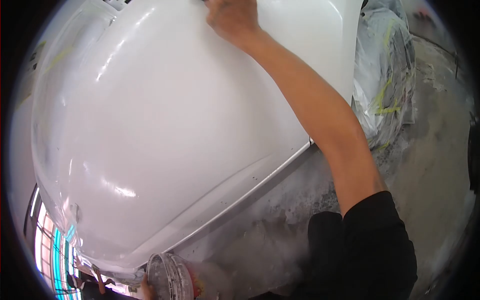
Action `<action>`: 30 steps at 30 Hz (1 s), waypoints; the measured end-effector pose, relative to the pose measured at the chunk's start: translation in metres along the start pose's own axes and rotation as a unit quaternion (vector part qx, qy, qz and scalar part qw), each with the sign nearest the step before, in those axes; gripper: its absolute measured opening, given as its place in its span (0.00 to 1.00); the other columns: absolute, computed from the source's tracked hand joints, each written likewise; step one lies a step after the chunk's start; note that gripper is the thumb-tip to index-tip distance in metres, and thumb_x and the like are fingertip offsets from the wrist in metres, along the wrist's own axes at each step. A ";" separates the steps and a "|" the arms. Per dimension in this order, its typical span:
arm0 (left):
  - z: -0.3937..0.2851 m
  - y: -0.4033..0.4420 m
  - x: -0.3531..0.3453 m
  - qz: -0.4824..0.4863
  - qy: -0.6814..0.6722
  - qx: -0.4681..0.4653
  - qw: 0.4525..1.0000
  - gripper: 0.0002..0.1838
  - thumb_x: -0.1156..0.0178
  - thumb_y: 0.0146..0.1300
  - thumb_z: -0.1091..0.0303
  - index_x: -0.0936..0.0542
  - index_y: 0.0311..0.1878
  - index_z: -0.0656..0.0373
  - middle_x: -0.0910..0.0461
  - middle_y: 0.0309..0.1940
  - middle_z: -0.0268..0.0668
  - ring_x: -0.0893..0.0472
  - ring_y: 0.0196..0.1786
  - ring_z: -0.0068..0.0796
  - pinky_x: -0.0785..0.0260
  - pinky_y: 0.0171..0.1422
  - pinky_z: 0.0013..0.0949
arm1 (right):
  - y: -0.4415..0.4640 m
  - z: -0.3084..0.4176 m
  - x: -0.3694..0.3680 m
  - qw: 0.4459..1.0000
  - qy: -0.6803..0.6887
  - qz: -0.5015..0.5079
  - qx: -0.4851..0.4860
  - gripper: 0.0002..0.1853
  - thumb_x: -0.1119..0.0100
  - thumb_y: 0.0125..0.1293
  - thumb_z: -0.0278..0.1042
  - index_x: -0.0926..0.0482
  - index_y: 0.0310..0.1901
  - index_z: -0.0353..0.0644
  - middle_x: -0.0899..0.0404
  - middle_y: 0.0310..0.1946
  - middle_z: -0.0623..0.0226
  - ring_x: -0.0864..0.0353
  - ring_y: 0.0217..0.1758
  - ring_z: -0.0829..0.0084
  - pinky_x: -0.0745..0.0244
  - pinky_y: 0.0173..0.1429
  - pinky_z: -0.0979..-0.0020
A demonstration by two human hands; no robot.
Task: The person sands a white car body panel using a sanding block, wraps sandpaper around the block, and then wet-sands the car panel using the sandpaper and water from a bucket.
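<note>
Across a large glossy white curved panel [165, 120], my bare right arm reaches up to the top edge of the head view. My right hand [232, 19] is closed there, partly cut off by the frame, and rests against the panel. A small dark bit shows at its fingertips, too little to name. Low in the view, a clear round tub [170, 277] with a red and yellow label stands upright or slightly tilted below the panel's lower edge. The fingers of my left hand [146, 288] wrap round the tub's left side; the rest of that hand is hidden.
Plastic sheeting [382, 75] with yellow-green tape hangs at the upper right. Stained grey floor [430, 145] lies beyond it. A person in dark clothing [97, 287] is small at the lower left, near bright striped panels [60, 255].
</note>
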State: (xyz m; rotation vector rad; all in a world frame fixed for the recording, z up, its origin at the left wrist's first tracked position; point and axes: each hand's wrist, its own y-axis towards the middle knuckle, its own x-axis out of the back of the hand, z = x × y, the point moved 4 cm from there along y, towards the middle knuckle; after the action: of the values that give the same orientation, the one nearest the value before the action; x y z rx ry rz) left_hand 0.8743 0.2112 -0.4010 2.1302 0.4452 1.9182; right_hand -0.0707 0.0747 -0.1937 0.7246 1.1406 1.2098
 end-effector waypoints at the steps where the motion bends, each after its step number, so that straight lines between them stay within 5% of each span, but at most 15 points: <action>1: -0.010 -0.003 -0.001 0.009 -0.004 0.002 1.000 0.37 0.55 0.53 0.79 0.27 0.71 0.72 0.24 0.65 0.64 0.27 0.71 0.57 0.39 0.79 0.49 | -0.013 -0.009 -0.012 0.999 0.025 0.020 0.025 0.15 0.39 0.66 0.27 0.15 0.54 0.40 0.18 0.48 0.51 0.21 0.48 0.54 0.26 0.52 0.54; 2: -0.019 -0.005 -0.003 0.018 -0.009 0.002 1.000 0.37 0.56 0.53 0.79 0.27 0.71 0.72 0.24 0.65 0.64 0.27 0.71 0.57 0.39 0.79 0.49 | -0.034 -0.023 -0.023 0.997 0.048 0.041 0.051 0.15 0.35 0.64 0.28 0.14 0.53 0.47 0.18 0.49 0.55 0.20 0.48 0.54 0.28 0.52 0.53; 4: -0.031 -0.009 -0.003 0.016 -0.026 0.002 1.000 0.37 0.56 0.53 0.80 0.27 0.71 0.72 0.24 0.65 0.63 0.27 0.71 0.57 0.39 0.79 0.49 | -0.118 -0.019 0.021 0.993 0.032 -0.090 0.075 0.17 0.36 0.64 0.25 0.13 0.54 0.46 0.18 0.52 0.54 0.19 0.50 0.54 0.28 0.53 0.54; 6: -0.018 -0.005 -0.007 -0.026 -0.006 -0.019 0.999 0.33 0.56 0.55 0.82 0.24 0.67 0.73 0.22 0.63 0.64 0.26 0.70 0.60 0.38 0.78 0.49 | -0.202 -0.021 0.042 0.996 0.039 -0.058 0.059 0.24 0.39 0.58 0.21 0.13 0.56 0.49 0.19 0.57 0.57 0.22 0.50 0.55 0.29 0.55 0.55; 9: -0.009 -0.008 -0.009 -0.018 0.004 0.017 1.000 0.34 0.57 0.54 0.84 0.24 0.67 0.73 0.22 0.62 0.65 0.26 0.70 0.62 0.38 0.79 0.49 | -0.199 -0.005 0.039 0.995 0.057 -0.050 0.068 0.22 0.39 0.57 0.20 0.13 0.54 0.46 0.21 0.60 0.56 0.23 0.50 0.55 0.30 0.57 0.55; 13: -0.009 -0.005 -0.005 -0.001 0.008 0.026 1.000 0.37 0.57 0.52 0.86 0.26 0.70 0.71 0.24 0.66 0.63 0.27 0.72 0.58 0.40 0.81 0.47 | -0.074 0.064 -0.018 0.980 0.094 -0.106 0.139 0.20 0.37 0.51 0.19 0.14 0.47 0.49 0.21 0.54 0.63 0.25 0.53 0.56 0.30 0.59 0.57; 14: -0.010 -0.004 -0.008 -0.002 0.012 0.012 1.000 0.37 0.57 0.52 0.86 0.26 0.70 0.70 0.24 0.66 0.62 0.27 0.72 0.57 0.40 0.81 0.47 | -0.053 0.081 -0.021 0.980 0.114 -0.093 0.134 0.20 0.38 0.58 0.20 0.13 0.52 0.49 0.19 0.54 0.63 0.22 0.52 0.56 0.28 0.56 0.55; 21: -0.014 -0.010 -0.002 0.009 0.008 -0.008 1.000 0.36 0.56 0.53 0.86 0.25 0.69 0.70 0.23 0.66 0.60 0.26 0.72 0.57 0.39 0.80 0.48 | -0.240 0.057 0.042 0.961 0.138 0.055 0.235 0.18 0.34 0.62 0.27 0.11 0.54 0.48 0.19 0.61 0.51 0.18 0.55 0.59 0.26 0.56 0.60; 23: -0.010 -0.004 -0.006 -0.007 0.014 0.010 1.000 0.36 0.55 0.51 0.86 0.24 0.68 0.70 0.21 0.64 0.61 0.24 0.70 0.59 0.37 0.78 0.48 | -0.242 0.058 0.044 0.956 0.143 0.068 0.247 0.18 0.34 0.62 0.27 0.11 0.54 0.49 0.19 0.61 0.51 0.18 0.56 0.59 0.26 0.56 0.60; 27: 0.001 -0.007 -0.008 -0.014 0.013 -0.051 0.998 0.36 0.55 0.52 0.85 0.24 0.69 0.70 0.20 0.62 0.62 0.23 0.69 0.59 0.36 0.77 0.47 | -0.060 0.130 -0.033 0.976 0.094 -0.069 0.186 0.28 0.45 0.56 0.17 0.15 0.58 0.53 0.20 0.58 0.59 0.23 0.48 0.56 0.28 0.54 0.55; 28: -0.015 -0.008 -0.005 0.005 -0.016 -0.019 1.000 0.36 0.55 0.52 0.85 0.24 0.69 0.70 0.21 0.62 0.62 0.23 0.69 0.59 0.36 0.77 0.47 | -0.032 0.150 -0.031 0.984 0.082 -0.062 0.148 0.15 0.42 0.70 0.25 0.15 0.56 0.36 0.19 0.53 0.46 0.23 0.48 0.53 0.26 0.54 0.55; 30: -0.055 -0.004 0.008 0.043 -0.069 0.041 0.996 0.36 0.55 0.52 0.85 0.25 0.69 0.71 0.21 0.63 0.63 0.24 0.68 0.59 0.37 0.78 0.47 | -0.042 0.147 -0.027 0.980 0.096 -0.064 0.160 0.17 0.42 0.69 0.24 0.15 0.57 0.39 0.19 0.56 0.46 0.23 0.50 0.53 0.26 0.56 0.56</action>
State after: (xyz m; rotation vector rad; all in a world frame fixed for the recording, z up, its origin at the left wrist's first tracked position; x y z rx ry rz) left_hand 0.8202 0.2161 -0.3893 2.3530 0.4180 1.8104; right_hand 0.0825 0.0577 -0.1782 0.7730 1.5434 1.0136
